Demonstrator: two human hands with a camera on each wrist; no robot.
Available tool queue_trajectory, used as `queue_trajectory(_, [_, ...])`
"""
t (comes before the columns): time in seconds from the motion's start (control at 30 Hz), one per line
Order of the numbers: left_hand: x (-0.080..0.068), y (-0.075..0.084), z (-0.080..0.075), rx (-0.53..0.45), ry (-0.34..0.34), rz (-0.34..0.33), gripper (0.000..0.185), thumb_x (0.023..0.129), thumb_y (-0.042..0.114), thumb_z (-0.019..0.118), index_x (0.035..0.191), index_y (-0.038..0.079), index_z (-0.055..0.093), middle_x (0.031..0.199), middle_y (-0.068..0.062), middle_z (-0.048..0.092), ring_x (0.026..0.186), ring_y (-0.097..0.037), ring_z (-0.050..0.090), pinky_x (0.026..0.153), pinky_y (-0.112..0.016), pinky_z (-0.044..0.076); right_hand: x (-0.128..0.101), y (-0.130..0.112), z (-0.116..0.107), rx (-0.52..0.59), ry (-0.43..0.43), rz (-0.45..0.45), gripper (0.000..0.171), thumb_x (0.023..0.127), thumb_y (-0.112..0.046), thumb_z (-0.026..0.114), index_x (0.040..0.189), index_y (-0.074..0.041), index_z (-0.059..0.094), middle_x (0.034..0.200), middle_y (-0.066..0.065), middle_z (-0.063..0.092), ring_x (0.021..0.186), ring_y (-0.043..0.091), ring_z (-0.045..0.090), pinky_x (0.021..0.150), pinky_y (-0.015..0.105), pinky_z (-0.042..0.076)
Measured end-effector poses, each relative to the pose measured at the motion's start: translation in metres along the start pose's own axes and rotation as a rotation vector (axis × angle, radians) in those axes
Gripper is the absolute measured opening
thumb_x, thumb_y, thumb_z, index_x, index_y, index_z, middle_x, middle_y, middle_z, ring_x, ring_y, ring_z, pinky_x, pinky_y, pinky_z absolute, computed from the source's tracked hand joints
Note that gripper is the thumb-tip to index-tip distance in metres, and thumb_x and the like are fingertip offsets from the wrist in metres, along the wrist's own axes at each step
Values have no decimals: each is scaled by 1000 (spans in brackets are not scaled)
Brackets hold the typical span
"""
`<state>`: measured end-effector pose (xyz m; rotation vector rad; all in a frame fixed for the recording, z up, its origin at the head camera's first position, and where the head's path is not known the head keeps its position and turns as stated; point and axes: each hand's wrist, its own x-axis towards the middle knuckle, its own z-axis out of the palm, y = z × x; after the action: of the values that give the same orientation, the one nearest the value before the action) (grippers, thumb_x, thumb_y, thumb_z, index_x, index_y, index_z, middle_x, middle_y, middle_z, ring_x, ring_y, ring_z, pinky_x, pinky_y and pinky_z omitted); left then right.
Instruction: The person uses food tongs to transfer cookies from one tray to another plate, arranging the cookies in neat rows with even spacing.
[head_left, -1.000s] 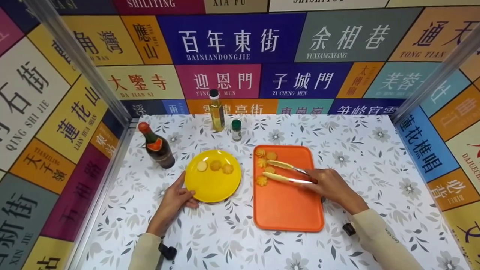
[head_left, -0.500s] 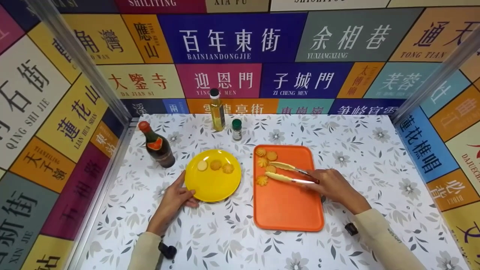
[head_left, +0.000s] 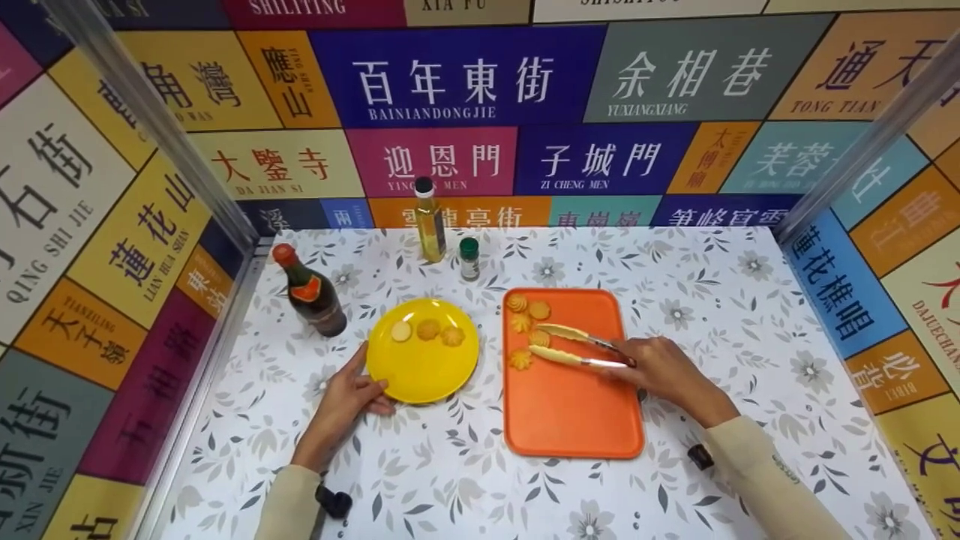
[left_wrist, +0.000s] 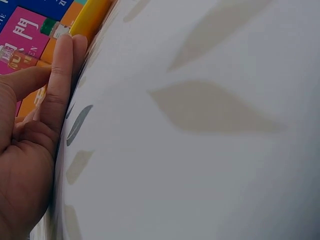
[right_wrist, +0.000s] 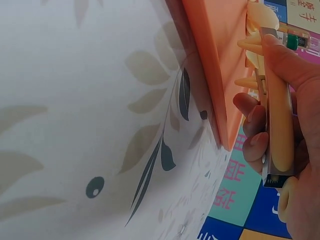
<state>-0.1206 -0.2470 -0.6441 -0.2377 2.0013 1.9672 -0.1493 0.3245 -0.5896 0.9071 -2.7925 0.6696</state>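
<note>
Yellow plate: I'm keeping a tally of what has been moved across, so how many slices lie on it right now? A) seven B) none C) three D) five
C: the head view shows three round slices in a row on the far half of the yellow plate, whose near edge the left hand touches, while the right hand holds the tongs over the orange tray.

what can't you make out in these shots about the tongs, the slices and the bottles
- Tongs tips, head view: whether they touch the slice between them is too small to tell.
- Right wrist view: the right hand and the orange tray edge hide most of the slices.
- Left wrist view: the left hand and the tablecloth fill the frame; only the yellow plate rim shows.
- Dark bottle label, head view: too small to read.
</note>
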Motion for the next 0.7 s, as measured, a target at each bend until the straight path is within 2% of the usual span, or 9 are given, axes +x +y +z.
queue_trajectory(0.17, [-1,-1,0,-6,-6,6,91,107,13,74,178,29,20,98,-29,76,79,-38,80,79,-44,70,-2,-2,0,-6,4,5,36,90,-34,94,102,-5,76,70,-11,51,63,10,50,57,26,44])
queue_trajectory(0.37, [-1,0,1,-4,-4,-16,92,107,12,74,178,31,19,100,-29,76,81,-40,79,81,-44,70,-5,-2,-1,-33,28,-37,35,91,-33,93,101,-4,76,72,-8,57,63,12,54,56,28,47])
queue_trajectory(0.7, [-2,-1,1,8,28,-34,91,107,13,74,178,33,21,99,-28,76,81,-38,79,82,-43,70,-5,-5,0,-33,11,2,35,91,-35,93,98,-5,74,70,-10,52,62,12,50,56,28,45])
